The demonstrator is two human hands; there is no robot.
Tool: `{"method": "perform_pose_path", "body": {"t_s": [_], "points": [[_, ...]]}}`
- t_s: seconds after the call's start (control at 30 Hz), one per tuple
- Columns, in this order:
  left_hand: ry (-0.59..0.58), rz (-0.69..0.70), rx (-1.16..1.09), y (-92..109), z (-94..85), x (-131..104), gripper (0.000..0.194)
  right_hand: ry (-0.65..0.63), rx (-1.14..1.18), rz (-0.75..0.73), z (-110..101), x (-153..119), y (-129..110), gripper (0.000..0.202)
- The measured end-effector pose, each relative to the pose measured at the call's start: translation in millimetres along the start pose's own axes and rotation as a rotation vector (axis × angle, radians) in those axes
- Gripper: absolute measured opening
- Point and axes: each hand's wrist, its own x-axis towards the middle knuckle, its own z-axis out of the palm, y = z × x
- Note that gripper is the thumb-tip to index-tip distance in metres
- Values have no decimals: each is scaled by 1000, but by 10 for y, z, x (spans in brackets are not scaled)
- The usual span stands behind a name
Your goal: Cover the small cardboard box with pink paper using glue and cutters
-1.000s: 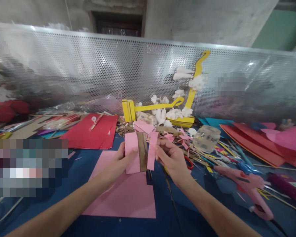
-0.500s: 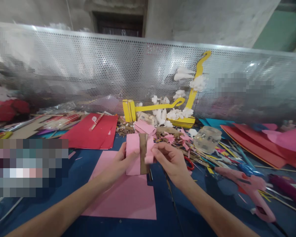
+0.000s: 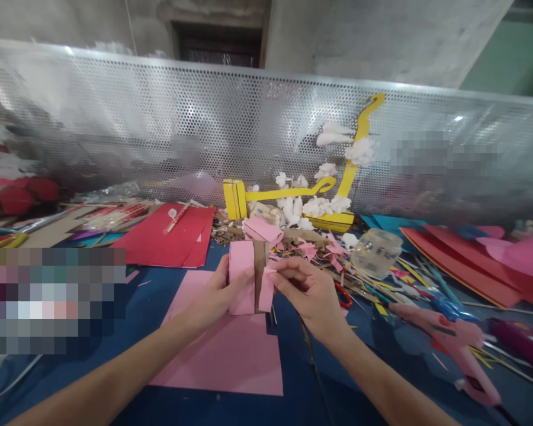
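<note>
My left hand [image 3: 224,293] grips the left side of a small box [image 3: 241,299] covered in pink paper, its thumb on the front face. A bare brown cardboard band [image 3: 260,266] runs down the box. Between the thumb and fingers of my right hand [image 3: 304,290] is a pink paper strip [image 3: 267,293], held against the box's right part. Below the box a pink sheet [image 3: 231,364] lies flat on the blue table [image 3: 133,331]. Just behind it sits another folded pink piece [image 3: 262,231].
Red sheets [image 3: 169,236] lie at the left, yellow paper shapes with white flowers [image 3: 320,206] at the back. Paper scraps, a clear container [image 3: 376,253], red-handled scissors [image 3: 344,295] and a pink glue gun [image 3: 457,340] are on the right. A perforated metal panel [image 3: 160,130] stands behind.
The pink strip at my right fingertips, curled before, now lies straighter along the box's right side. The whole view has shifted slightly.
</note>
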Motion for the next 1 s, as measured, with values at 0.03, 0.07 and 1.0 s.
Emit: {"method": "perform_pose_path", "body": {"t_s": [0.03, 0.07, 1.0], "points": [[7, -3, 11, 0, 0, 1, 52, 19, 1, -27, 7, -1, 3, 24], [11, -6, 18, 3, 1, 0, 52, 32, 2, -52, 14, -3, 7, 29], [-279, -13, 107, 50, 13, -48, 81, -2, 148, 72, 37, 40, 153, 60]]}}
